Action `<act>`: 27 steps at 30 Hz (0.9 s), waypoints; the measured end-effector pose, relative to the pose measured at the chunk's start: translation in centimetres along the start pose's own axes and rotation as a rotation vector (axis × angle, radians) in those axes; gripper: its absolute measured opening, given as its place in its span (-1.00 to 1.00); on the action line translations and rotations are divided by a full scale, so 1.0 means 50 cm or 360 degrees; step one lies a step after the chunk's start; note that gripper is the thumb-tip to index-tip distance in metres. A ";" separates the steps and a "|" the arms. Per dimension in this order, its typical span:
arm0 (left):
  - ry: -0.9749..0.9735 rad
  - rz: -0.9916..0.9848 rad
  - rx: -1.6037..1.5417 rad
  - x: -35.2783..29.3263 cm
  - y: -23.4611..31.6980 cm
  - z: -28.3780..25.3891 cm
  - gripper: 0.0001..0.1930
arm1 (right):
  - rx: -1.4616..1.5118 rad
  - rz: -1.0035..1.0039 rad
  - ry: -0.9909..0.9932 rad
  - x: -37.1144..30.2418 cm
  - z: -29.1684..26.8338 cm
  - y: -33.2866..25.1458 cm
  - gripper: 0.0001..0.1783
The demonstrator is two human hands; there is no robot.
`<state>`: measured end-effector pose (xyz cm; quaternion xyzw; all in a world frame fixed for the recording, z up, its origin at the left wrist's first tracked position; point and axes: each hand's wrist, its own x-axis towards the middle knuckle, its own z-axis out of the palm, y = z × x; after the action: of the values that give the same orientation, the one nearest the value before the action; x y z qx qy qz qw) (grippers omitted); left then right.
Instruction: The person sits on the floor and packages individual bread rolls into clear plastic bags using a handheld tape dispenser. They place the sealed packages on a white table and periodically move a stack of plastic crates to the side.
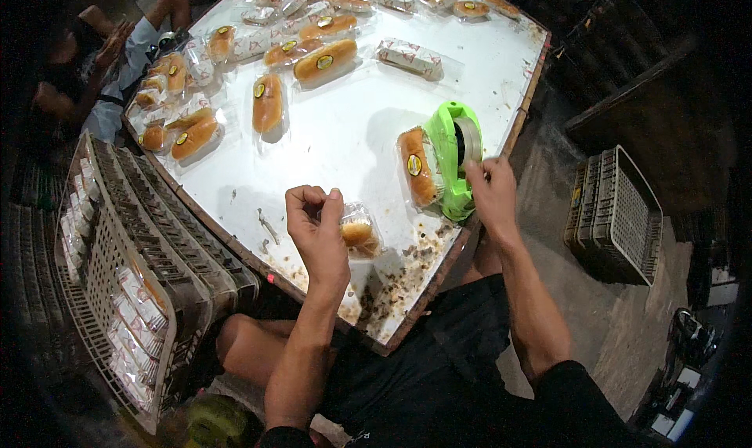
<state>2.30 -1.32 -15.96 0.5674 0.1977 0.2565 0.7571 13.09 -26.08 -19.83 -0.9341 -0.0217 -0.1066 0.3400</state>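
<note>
A bagged bun (359, 233) is pinched shut-fingered by the left hand (316, 229) at the white table's (352, 135) near edge, left of the green tape dispenser (454, 158); the dispenser's tape is pinched by the right hand (492, 193), w/ another bun (415, 166) alongside.

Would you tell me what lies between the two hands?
In the head view, only bare white table separates the left hand, holding a bagged bun, from the right hand.
</note>
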 end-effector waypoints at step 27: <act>-0.0072 0.0474 0.0547 -0.064 0.045 0.020 -0.85 | 0.1606 0.0100 -0.0905 -0.159 0.047 -0.283 -0.54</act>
<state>-0.01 -3.52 -13.48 0.7165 0.1356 0.3150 0.6074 4.15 -13.46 -14.37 -0.6486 -0.1327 0.1823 0.7269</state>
